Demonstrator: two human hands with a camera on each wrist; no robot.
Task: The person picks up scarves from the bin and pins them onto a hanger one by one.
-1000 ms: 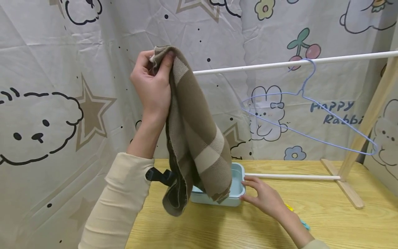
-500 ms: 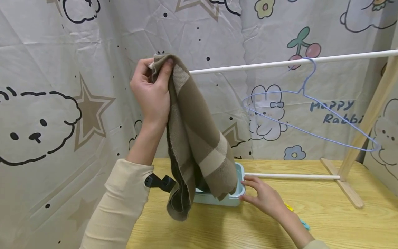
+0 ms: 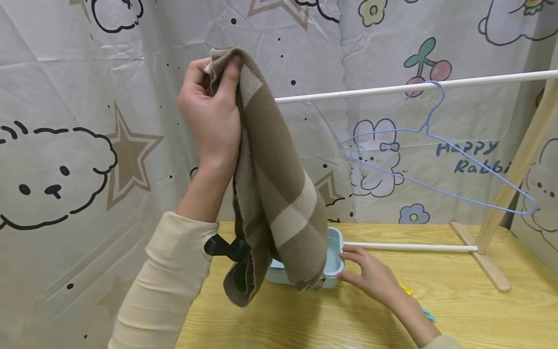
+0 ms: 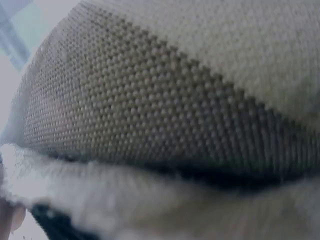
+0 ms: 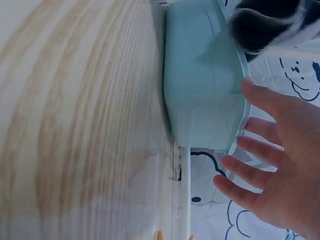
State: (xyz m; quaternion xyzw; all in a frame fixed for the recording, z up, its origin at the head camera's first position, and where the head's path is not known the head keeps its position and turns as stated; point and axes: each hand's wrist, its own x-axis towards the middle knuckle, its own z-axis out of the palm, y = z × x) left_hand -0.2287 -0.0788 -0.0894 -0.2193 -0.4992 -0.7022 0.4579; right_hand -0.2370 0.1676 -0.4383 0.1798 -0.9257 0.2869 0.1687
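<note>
Above the desk [image 3: 357,320], the left hand [image 3: 213,116] is raised, its grip pinching a brown checked cloth [image 3: 292,198] near one end, thumb pressed on the front and the other fingers mostly hidden behind the fold; the rest hangs down loosely. The left forearm slants up from the lower edge, and the cloth partly covers a black device [image 3: 222,246] at its wrist. The cloth also hides much of a pale blue tub [image 3: 279,277] on the desk; I cannot tell whether its lower end touches the rim. In the left wrist view, weave fills nearly everything, blurred below. The right arm reaches in from the lower right, cut off at the sleeve [image 3: 443,343]; the right hand's [image 3: 370,276] grip is loose, fingers extended and slightly spread, thumb against the tub's right end. Behind that forearm, a yellow thing [image 3: 406,290] and a blue thing [image 3: 428,314] show only in part.
</note>
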